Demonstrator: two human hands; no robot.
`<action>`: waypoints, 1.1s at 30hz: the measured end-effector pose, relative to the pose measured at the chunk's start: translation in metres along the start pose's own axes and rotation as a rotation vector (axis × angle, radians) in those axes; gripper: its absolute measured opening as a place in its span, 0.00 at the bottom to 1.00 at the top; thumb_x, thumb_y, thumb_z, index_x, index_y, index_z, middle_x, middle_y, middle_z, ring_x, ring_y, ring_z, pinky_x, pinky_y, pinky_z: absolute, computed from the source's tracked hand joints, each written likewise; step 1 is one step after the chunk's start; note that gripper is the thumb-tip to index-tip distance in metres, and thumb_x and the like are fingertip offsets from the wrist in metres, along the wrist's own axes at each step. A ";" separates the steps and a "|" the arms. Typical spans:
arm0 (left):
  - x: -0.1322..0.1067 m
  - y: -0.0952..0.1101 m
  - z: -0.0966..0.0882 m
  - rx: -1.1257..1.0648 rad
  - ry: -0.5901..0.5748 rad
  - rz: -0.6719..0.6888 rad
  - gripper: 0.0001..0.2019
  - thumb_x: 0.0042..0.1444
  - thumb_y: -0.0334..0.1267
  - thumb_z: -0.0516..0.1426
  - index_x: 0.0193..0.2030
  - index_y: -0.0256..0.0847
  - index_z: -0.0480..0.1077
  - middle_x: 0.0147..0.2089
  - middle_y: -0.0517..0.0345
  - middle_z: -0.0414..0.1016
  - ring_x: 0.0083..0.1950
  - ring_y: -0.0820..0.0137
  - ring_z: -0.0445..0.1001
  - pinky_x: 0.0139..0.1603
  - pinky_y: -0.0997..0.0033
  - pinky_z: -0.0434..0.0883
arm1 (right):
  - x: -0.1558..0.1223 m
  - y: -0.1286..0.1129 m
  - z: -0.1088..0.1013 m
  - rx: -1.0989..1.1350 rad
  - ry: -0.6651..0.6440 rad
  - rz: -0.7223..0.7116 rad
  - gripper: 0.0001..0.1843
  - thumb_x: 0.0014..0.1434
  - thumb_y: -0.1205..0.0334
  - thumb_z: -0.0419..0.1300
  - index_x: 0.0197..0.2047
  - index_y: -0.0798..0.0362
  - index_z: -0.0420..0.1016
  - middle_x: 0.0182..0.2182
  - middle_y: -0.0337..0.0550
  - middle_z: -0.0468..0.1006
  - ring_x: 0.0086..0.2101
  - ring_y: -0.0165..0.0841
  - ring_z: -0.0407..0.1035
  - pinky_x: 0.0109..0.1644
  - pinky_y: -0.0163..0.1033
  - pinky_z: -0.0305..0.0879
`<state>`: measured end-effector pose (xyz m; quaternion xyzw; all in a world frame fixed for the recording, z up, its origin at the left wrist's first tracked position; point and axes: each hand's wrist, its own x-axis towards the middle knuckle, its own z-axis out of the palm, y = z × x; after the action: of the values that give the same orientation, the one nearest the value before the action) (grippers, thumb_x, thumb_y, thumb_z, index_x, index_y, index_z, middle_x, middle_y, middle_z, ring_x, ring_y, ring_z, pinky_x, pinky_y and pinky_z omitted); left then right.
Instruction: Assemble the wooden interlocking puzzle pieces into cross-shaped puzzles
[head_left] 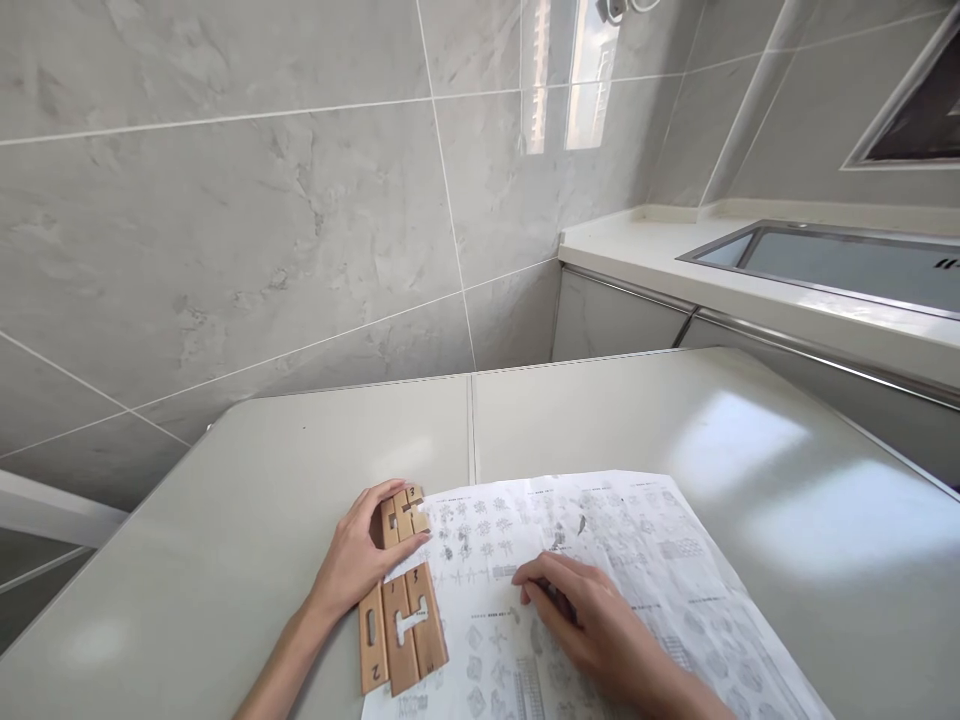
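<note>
Several notched wooden puzzle pieces lie in two groups along the left part of a printed paper sheet (592,500). My left hand (360,545) grips the upper group of wooden puzzle pieces (405,515) between thumb and fingers; one piece bears a 3. Just below it, the lower group of wooden puzzle pieces (403,630) lies side by side, marked with handwritten numbers, with cut-out slots showing the paper beneath. On the middle of the sheet, my right hand (585,620) is closed, thumb against curled fingers. Whatever it may hold is hidden.
The pale table (285,470) has a seam running to its far edge. Behind it rises a grey tiled wall (225,220). At the right stands a white counter (630,240) with an inset sink (825,260).
</note>
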<state>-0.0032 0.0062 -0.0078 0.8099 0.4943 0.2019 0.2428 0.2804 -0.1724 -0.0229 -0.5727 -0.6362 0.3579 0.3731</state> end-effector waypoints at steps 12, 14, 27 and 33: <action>-0.019 0.101 0.034 -0.061 -0.329 0.374 0.33 0.58 0.48 0.71 0.67 0.54 0.66 0.61 0.50 0.75 0.62 0.52 0.75 0.55 0.54 0.80 | 0.007 0.017 -0.024 0.363 0.259 0.095 0.14 0.74 0.52 0.53 0.47 0.50 0.76 0.32 0.42 0.80 0.28 0.34 0.70 0.33 0.40 0.66; -0.019 0.112 0.046 -0.065 -0.397 0.437 0.36 0.56 0.47 0.73 0.68 0.54 0.65 0.61 0.50 0.75 0.62 0.52 0.75 0.57 0.52 0.79 | 0.008 0.020 -0.028 0.370 0.299 0.113 0.14 0.74 0.51 0.53 0.47 0.50 0.75 0.32 0.42 0.79 0.28 0.34 0.70 0.34 0.40 0.67; -0.019 0.108 0.046 0.063 -0.384 0.437 0.35 0.49 0.53 0.75 0.62 0.50 0.71 0.65 0.47 0.69 0.68 0.45 0.66 0.62 0.44 0.74 | 0.002 0.015 -0.023 -0.271 0.105 -0.097 0.12 0.64 0.64 0.61 0.51 0.47 0.74 0.36 0.38 0.77 0.30 0.34 0.72 0.34 0.39 0.63; -0.024 0.100 0.040 0.012 -0.336 0.382 0.35 0.50 0.51 0.75 0.63 0.53 0.72 0.61 0.48 0.69 0.64 0.48 0.68 0.57 0.51 0.76 | -0.004 0.028 -0.022 -0.482 0.050 -0.176 0.47 0.51 0.52 0.76 0.69 0.47 0.61 0.55 0.52 0.77 0.44 0.48 0.79 0.44 0.49 0.74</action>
<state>0.0793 -0.0622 0.0171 0.9122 0.2863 0.1039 0.2743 0.3134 -0.1730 -0.0377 -0.5960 -0.7411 0.1479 0.2713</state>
